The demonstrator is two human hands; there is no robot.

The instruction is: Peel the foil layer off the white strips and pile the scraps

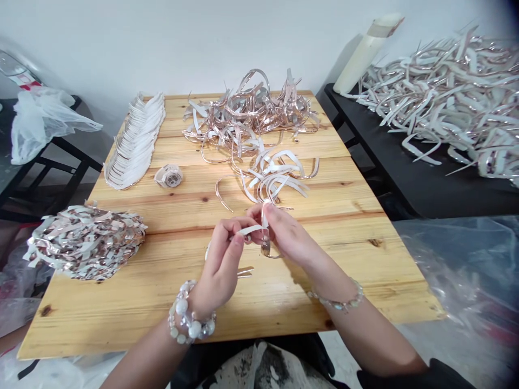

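pinching a white strip (251,229), the left hand (221,265) meets the right hand (292,237), closed on an upright piece (265,218) above the surface (340,227). loose curls (272,181) at their twelve o'clock could snag it, or a slack pinch let it spring free.

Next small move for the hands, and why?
I'd probably close the right hand's fingertips over the spot where the flat strip meets the upright strip. The left hand pinches the flat one, the right holds the upright one, and they meet between the hands. Whether they're joined, I can't tell.
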